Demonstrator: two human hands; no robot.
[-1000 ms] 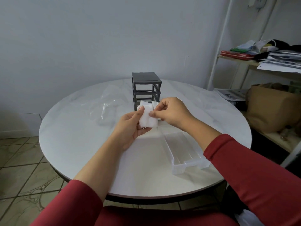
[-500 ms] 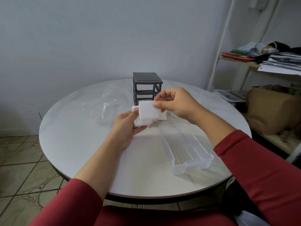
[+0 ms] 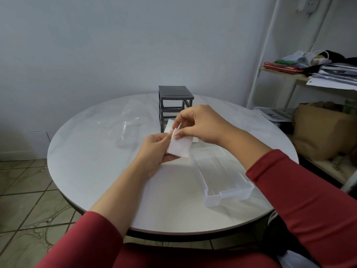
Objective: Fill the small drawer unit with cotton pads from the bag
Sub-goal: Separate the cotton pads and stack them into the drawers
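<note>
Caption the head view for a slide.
Left hand and right hand pinch cotton pads near the removed clear drawer.

No legible txt; no labels/nos. readable

We hold white square cotton pads (image 3: 178, 147), stacked, tilted, just beyond far end of clear drawer (image 3: 222, 175), pulled out, lying flat. Dark grey drawer unit (image 3: 174, 97) upright behind. Clear bag (image 3: 131, 120) crumpled left of unit.

Pale wall (image 3: 96, 45), tiled floor (image 3: 25, 200), shelving (image 3: 286, 74)
</note>
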